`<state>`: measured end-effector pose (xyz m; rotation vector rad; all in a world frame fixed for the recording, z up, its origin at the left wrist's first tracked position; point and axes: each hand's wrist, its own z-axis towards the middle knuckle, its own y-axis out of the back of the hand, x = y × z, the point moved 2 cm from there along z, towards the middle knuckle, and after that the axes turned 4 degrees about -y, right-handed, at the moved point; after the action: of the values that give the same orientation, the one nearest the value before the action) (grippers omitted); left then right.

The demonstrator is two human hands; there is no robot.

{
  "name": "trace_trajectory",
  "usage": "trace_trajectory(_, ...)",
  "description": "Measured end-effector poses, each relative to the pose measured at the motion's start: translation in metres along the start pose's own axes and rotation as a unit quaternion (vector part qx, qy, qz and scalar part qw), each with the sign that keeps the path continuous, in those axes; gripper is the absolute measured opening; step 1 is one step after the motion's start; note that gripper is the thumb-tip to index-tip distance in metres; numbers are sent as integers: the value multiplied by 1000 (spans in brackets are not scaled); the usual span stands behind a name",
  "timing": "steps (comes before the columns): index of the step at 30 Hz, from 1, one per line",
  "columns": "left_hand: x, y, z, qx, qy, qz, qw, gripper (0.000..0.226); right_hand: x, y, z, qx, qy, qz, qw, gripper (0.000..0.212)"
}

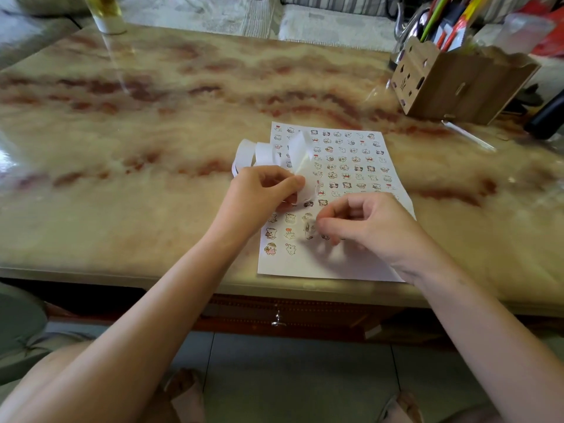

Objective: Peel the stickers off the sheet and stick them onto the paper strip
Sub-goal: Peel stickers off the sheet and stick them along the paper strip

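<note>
Lying flat on the marble-patterned table [152,117], near its front edge, the sticker sheet [345,166] shows rows of small cartoon stickers. Its lower right portion is covered by the right hand [366,224]. The paper strip [300,148], white and curled in loops, rises over the sheet's upper left part and spills past its left edge. The left hand [262,193] grips the strip's near end between thumb and curled fingers. The right hand pinches one sticker [309,228] between thumb and forefinger, just over the sheet's lower rows; the sticker is blurred. A cardboard organiser [451,87] holding pens stands at the far right, well apart.
</note>
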<state>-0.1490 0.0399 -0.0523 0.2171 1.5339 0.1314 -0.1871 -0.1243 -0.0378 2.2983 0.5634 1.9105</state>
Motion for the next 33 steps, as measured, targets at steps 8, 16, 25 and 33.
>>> trace_trajectory(8, 2, -2, 1, 4, 9, 21, 1000, 17, -8, -9, -1, 2, -55, -51, 997, 4)
trace_trajectory(16, 4, -2, 2, 5, 13, 24, 1000, 16, -8, -10, -2, -15, -51, -74, 996, 6)
trace_trajectory(25, 4, -2, 2, 4, 14, 22, 1000, 16, -10, -13, -1, -23, -52, -80, 995, 10)
trace_trajectory(33, 4, -2, 2, 5, 13, 27, 1000, 16, -12, -15, -2, -48, -37, -122, 991, 6)
